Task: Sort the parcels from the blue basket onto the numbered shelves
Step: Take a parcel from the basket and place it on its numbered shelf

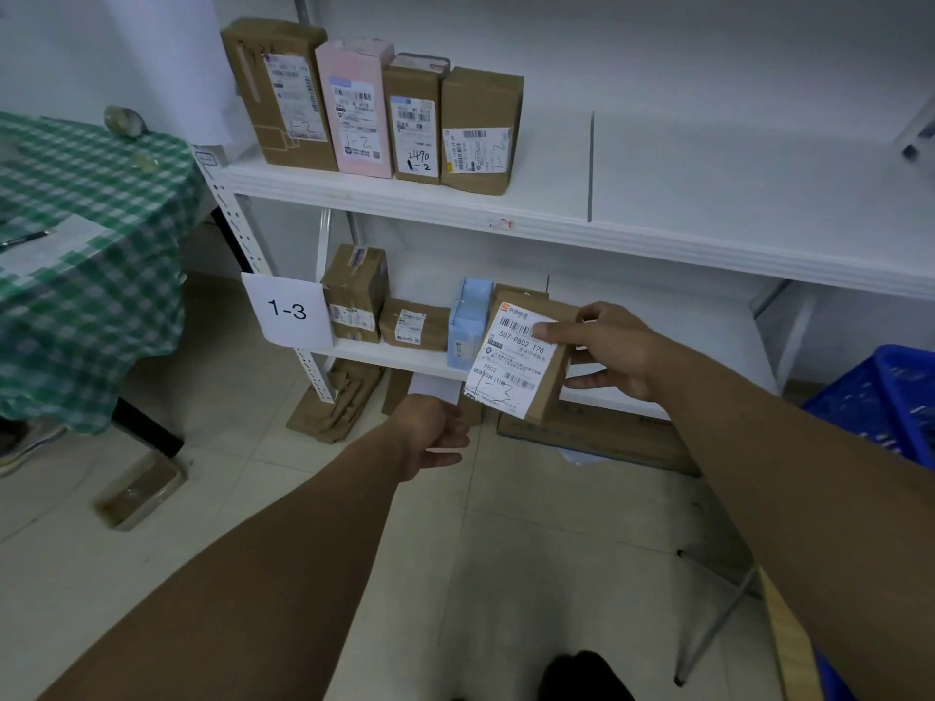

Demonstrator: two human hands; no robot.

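- At the white shelving unit, in front of the lower shelf (384, 357) tagged with a "1-3" sign (287, 311): a person's right hand (614, 352) holds a small brown parcel (523, 354), thumb pressed on the white shipping label, other fingers wrapped round the box's right side & underneath.
- Parcel sits tilted, label facing the camera, held just off the shelf's front edge, overlapping a light-blue box (468, 323) & another brown box behind it.
- Left hand (430, 432) hangs lower, below the shelf edge, palm turned inward, fingers loosely spread & holding nothing; it's near the parcel's bottom corner but not touching.
- Same shelf, left end: two brown parcels (354, 296) side by side, one tall, one low, w/ labels facing out.
- Upper shelf (657, 204): four parcels upright in a row, three brown & one pink parcel (356, 106), labels hand-marked "1-2".
- Blue basket (880, 402) at the far right edge of view, on the floor side of the unit, well apart from the held parcel.
- Left of frame: table w/ green checked cloth (86, 255), a pen and paper on it.
- Flattened cardboard (336, 402) lies on the tiled floor under the shelf.
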